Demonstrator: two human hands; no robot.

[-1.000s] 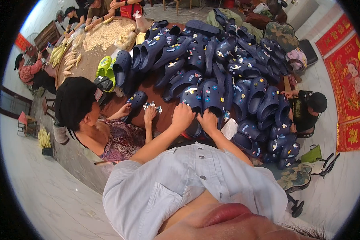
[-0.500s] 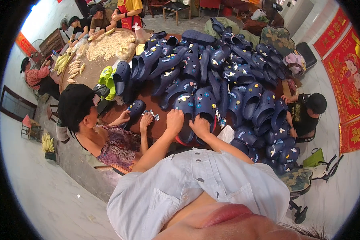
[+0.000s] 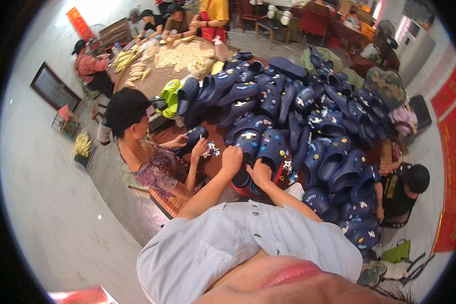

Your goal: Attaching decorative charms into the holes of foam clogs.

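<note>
My left hand and right hand curl at two navy clogs by the surface's near edge; whether either pinches, I cannot tell.

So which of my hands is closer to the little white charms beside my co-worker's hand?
Your left. The left hand, at the left clog, is just right of the white charms; the right hand, at the right clog, is farther right.
</note>
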